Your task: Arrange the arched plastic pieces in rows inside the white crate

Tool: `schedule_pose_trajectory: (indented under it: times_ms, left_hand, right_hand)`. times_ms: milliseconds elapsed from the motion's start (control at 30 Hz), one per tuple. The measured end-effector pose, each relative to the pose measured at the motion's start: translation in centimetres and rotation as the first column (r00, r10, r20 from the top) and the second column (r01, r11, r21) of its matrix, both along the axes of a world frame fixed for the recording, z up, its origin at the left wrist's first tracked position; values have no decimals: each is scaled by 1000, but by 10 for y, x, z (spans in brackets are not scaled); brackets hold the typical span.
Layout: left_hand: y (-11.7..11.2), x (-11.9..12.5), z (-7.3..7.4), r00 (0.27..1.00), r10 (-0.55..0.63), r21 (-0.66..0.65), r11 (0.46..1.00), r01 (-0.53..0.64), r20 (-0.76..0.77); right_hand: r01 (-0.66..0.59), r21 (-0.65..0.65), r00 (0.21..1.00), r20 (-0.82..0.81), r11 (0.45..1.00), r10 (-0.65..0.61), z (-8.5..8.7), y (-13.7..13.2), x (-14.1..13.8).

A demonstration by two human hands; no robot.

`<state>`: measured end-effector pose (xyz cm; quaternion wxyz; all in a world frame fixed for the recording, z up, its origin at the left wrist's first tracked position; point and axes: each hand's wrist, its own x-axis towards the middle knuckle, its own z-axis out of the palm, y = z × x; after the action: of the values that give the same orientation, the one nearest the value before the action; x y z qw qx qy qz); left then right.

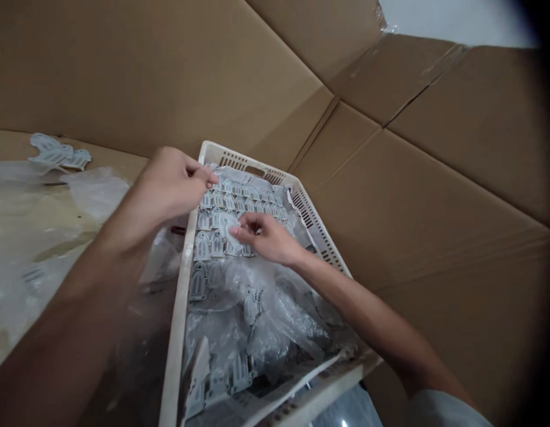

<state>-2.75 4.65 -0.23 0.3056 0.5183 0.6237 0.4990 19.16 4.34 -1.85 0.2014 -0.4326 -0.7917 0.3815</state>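
Farthest left, a few loose pale pieces (pixel 59 153) lay by the cardboard wall (pixel 79 71). The left hand (pixel 175 181) had thumb and fingers bunched over the far rows (pixel 202 244) in the white crate (pixel 176 350); whether they gripped anything, I couldn't tell. Right of it, the right hand (pixel 270 237) pinched a pale piece (pixel 229 230) above those rows. It looked light, thin and fairly stiff, perhaps slick and easily bent, best taken by its edges.

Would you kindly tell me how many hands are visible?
2: the left hand by the far-left corner of the white basket, the right hand over the grey parts inside.
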Motion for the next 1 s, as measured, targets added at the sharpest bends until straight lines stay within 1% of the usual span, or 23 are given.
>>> schedule_pose_trajectory:
  times_ms: [67,133,200,233,300,400,467,500,600,667,733,767,800,867,900,933,1000]
  left_hand:
    - [0,-9,2,999,54,26,998,-54,8]
    - [-1,-14,5,994,80,36,996,-83,78]
    - [-3,-16,6,989,76,34,996,-80,128]
    - [-3,-17,7,989,71,42,996,-77,126]
    - [-5,-17,7,994,79,45,996,-83,72]
    - [-5,-19,6,994,110,39,993,-110,-3]
    - [-3,-21,5,995,87,73,993,-90,41]
    - [-1,-22,4,995,69,91,993,-76,76]
    - [0,-24,2,988,53,95,993,-67,142]
    - [-2,-26,3,992,67,119,990,-79,103]
    - [-8,-30,3,991,130,178,976,-127,-6]
    - [-11,-33,3,979,183,200,966,-161,-95]
    - [-13,-37,2,951,227,194,963,-187,-210]
    - [-13,-51,-3,858,279,119,960,-252,-431]
    - [-11,-61,-6,810,288,63,952,-299,-511]
    - [-8,-73,-10,776,307,17,934,-357,-551]
    - [1,-104,-20,726,390,-22,873,-487,-566]
  right_hand:
    - [-1,-157,994,109,988,19,-15,-7,2]
    - [36,-319,982,186,947,25,-32,-12,1]
    - [77,-438,974,225,895,27,-48,-17,-2]
    - [89,-485,973,229,870,28,-54,-18,-4]
    - [93,-546,974,222,833,36,-64,-19,-6]
    - [85,-581,975,217,809,53,-73,-17,-8]
    - [92,-572,969,241,815,60,-78,-14,-8]
    - [103,-552,961,271,828,61,-80,-12,-8]
    - [108,-440,922,381,892,76,-82,-13,-8]
    - [55,-334,903,419,941,96,-78,-17,-7]
    - [-11,-224,907,409,974,105,-69,-21,-5]
    - [-38,-171,914,392,985,103,-63,-23,-3]
    - [-53,-124,923,372,991,96,-57,-24,-1]
    - [-68,-67,937,338,995,87,-45,-25,5]
    - [-72,-57,941,327,996,87,-40,-25,8]
    - [-75,-54,944,318,996,88,-35,-25,10]
    - [-89,-60,948,301,994,103,-28,-26,15]
